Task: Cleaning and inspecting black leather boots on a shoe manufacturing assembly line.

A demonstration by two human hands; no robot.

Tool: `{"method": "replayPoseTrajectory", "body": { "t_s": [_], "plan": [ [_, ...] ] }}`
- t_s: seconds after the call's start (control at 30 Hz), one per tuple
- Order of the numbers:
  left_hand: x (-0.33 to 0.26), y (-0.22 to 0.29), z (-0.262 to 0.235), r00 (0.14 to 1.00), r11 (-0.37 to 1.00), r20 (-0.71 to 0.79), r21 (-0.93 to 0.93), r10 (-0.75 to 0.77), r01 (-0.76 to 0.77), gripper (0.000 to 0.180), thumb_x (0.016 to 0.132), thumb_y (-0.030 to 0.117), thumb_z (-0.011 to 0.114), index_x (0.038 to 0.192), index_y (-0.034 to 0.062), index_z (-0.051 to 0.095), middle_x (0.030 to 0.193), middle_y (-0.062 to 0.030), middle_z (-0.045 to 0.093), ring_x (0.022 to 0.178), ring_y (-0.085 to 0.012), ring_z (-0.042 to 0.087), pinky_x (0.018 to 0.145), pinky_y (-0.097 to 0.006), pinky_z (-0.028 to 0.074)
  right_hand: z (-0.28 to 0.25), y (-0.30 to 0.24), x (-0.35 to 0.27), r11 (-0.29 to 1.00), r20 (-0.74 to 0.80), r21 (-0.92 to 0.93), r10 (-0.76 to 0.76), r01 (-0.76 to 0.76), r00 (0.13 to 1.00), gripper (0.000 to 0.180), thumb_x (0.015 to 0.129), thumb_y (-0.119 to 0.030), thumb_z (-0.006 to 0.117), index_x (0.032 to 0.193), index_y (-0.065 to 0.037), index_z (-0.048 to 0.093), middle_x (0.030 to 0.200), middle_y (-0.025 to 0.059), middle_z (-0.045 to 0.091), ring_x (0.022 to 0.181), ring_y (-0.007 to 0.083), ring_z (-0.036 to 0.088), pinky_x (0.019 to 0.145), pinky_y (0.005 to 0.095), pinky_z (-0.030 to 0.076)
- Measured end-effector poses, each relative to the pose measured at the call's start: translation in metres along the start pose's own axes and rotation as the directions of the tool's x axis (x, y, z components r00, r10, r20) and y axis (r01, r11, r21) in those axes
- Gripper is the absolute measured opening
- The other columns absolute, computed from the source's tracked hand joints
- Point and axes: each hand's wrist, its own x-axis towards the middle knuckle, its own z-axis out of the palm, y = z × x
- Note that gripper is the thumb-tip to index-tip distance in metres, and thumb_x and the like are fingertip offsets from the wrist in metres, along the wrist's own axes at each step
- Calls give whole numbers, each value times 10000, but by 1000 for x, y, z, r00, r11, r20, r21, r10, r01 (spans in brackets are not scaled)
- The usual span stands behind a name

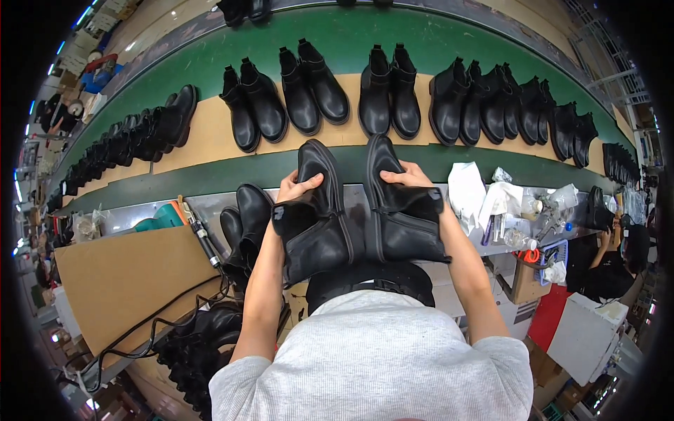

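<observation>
A black ankle boot (319,242) is gripped by my left hand (300,186), thumb on the upper near the toe. My right hand (409,176) holds a matching black ankle boot (407,237) the same way. Both boots are tilted with toes pointing away from me and soles facing each other, a narrow gap between them. Their shafts lean outward over my wrists. Most fingers of each hand are hidden behind the boots. Just beyond the toes, pairs of black boots (375,95) stand on a strip of brown cardboard (326,88) over a green conveyor belt (337,35).
At left, a brown cardboard sheet (137,274) lies near a corded hand tool (203,235) and more black boots (253,210). White paper (465,189), plastic bottles (519,238) and a blue basket (554,259) are at right. A co-worker (618,263) sits far right.
</observation>
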Motion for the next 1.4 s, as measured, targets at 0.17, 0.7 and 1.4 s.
{"method": "replayPoseTrajectory", "body": {
  "t_s": [0.17,0.7,1.4],
  "plan": [
    [-23,31,23,963,946,235,-261,-131,192,457,806,267,694,1100,-47,535,929,-102,639,783,-191,640,680,-302,528,0,3,-18,942,156,333,-83,27,984,386,824,-309,667,995,25,579,846,44,624,742,123,598,663,247,479],
    [-57,48,52,917,672,367,-642,-154,369,415,887,273,583,1217,44,479,1050,-81,597,795,-174,620,656,-286,532,53,6,-47,332,119,940,-524,73,843,467,899,-219,548,1280,15,418,1252,174,491,1079,347,549,775,385,565],
    [-81,57,23,816,816,572,-510,85,272,468,906,248,507,1298,13,403,1307,-153,459,1009,-328,580,791,-393,541,58,65,-107,223,-10,965,-500,140,866,615,899,-361,525,1380,-53,296,1342,229,381,1145,320,501,889,410,506]
  ]
}}
